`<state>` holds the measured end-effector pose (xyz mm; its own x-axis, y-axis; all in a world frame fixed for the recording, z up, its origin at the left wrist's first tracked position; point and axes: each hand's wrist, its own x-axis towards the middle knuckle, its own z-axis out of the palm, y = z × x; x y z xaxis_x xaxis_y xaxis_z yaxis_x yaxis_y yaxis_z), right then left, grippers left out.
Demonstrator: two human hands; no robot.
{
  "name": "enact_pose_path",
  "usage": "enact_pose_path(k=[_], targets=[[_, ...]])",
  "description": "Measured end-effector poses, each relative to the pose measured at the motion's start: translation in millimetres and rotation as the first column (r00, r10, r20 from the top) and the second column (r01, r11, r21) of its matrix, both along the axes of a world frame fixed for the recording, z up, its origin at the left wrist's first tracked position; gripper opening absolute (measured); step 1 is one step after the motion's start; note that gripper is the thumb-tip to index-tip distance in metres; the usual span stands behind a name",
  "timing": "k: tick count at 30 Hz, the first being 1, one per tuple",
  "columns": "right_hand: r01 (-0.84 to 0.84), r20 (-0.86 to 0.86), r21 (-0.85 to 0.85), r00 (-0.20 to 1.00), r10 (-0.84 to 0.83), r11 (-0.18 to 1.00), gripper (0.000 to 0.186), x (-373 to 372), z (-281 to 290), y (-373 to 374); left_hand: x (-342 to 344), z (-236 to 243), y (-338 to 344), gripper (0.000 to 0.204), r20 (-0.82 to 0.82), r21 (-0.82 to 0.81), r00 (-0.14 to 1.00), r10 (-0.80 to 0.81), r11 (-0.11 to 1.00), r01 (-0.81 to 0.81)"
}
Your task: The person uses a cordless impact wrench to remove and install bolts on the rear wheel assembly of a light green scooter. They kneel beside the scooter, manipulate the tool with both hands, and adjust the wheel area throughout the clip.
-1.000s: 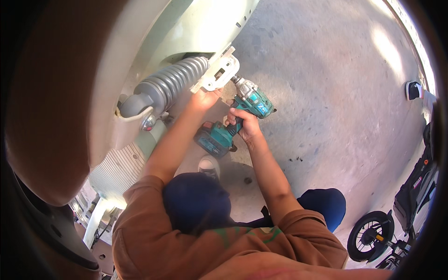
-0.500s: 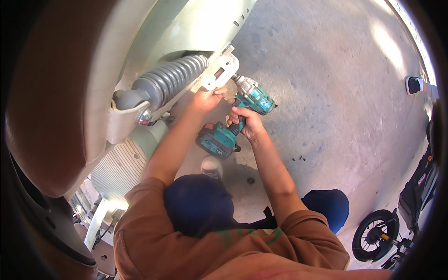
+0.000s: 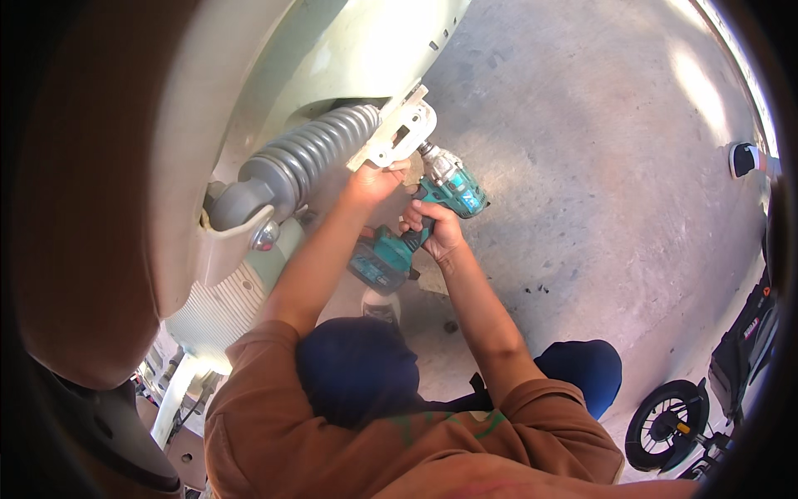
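Observation:
My right hand (image 3: pixel 436 231) is closed around the handle of a teal and black cordless impact wrench (image 3: pixel 454 190). Its silver nose points up and left, with the socket at the right edge of a white metal bracket (image 3: pixel 407 131). The battery (image 3: pixel 380 264) sits low, beside my left forearm. My left hand (image 3: pixel 376 183) has its fingers curled at the bracket's lower end, partly hidden beneath it. Just left of the bracket runs a grey coil-spring shock absorber (image 3: pixel 312 158), bolted to a pale green scooter body (image 3: pixel 357 58).
A brown seat (image 3: pixel 83 208) fills the left side. My white shoe (image 3: pixel 381 306) rests on the concrete floor (image 3: pixel 573 191). Lower right are a small black-tyred wheel (image 3: pixel 665 426) and a dark bag (image 3: pixel 740 349). Another person's shoe (image 3: pixel 741 160) shows at the far right.
The view has shifted slightly, so the scooter and bracket appear further right and lower. The impact wrench sits a little lower against the bracket. Both hands keep their holds.

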<state>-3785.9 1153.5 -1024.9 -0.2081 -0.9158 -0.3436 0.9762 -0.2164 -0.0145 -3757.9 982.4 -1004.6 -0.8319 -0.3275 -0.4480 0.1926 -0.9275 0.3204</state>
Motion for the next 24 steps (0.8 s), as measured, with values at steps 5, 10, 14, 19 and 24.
enact_pose_path(k=[5, 10, 14, 19, 24], targets=[[0.014, -0.149, 0.078, 0.989, -0.002, 0.997, 0.028, -4.7, 4.5, 3.2, 0.7, 2.6, -3.5, 0.024, -0.038, 0.032, 0.999, 0.031, 0.999, -0.030], [0.005, -0.309, 0.157, 0.950, 0.044, 0.988, 0.033, -13.3, 0.5, 3.2, 1.3, 5.0, -1.3, 0.024, -0.042, -0.037, 0.992, 0.122, 0.992, -0.123], [-0.048, -0.149, 0.016, 0.988, 0.050, 0.999, 0.032, -15.8, -9.1, 5.3, 5.5, -0.8, -5.2, 0.024, -0.084, -0.004, 0.983, 0.161, 0.987, -0.162], [-0.049, 0.058, -0.068, 0.997, 0.053, 0.997, 0.026, -3.0, -9.6, 5.0, 2.9, 1.0, -2.0, 0.025, -0.072, -0.033, 0.983, 0.167, 0.985, -0.170], [0.022, -0.147, 0.042, 0.989, -0.016, 0.999, 0.031, -2.8, 0.2, 2.8, 0.8, 3.0, -0.3, 0.027, -0.014, 0.006, 0.983, 0.181, 0.984, -0.181]])
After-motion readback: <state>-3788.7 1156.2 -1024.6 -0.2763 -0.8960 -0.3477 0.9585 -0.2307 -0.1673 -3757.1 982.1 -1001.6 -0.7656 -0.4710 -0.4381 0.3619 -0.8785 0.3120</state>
